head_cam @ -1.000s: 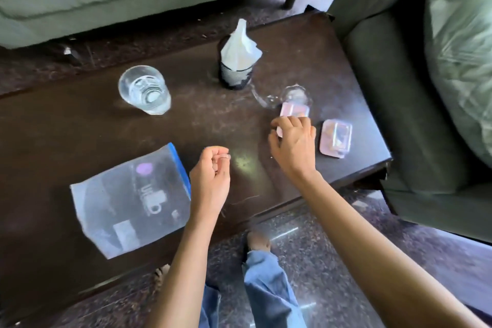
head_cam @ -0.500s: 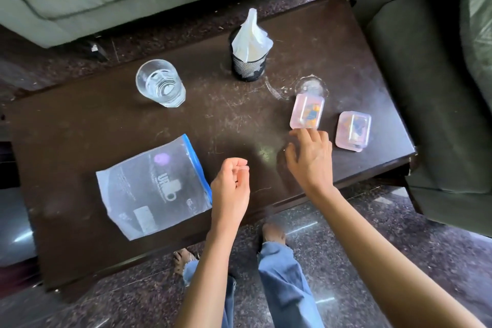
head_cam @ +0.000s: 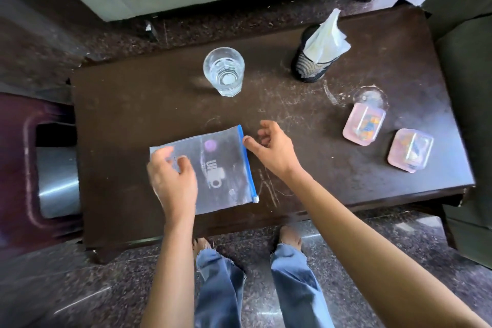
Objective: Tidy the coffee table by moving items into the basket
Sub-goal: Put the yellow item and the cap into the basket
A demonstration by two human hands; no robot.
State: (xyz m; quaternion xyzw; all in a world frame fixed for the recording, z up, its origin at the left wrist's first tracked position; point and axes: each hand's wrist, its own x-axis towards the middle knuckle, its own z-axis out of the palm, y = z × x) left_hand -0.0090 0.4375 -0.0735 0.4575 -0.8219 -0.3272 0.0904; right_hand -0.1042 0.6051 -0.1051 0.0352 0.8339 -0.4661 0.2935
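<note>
You've swung both hands off the two pink lidded plastic boxes (head_cam: 363, 124) at 3 o'clock to the clear blue-zip plastic pouch (head_cam: 223, 170), flat near the dark wooden coffee table (head_cam: 146, 104)'s 6 o'clock edge: left hand (head_cam: 173, 181) half-curled over it, grip unclear; right hand (head_cam: 274, 152) loose, empty, at the zip.

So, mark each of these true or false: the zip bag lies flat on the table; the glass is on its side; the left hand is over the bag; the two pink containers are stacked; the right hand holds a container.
1. The zip bag lies flat on the coffee table. True.
2. The drinking glass is on its side. False: it stands upright.
3. The left hand is over the zip bag's left end. True.
4. The pink lidded containers are stacked. False: they sit side by side, apart.
5. The right hand holds a container. False: it holds nothing and is beside the bag's blue zip edge.
</note>
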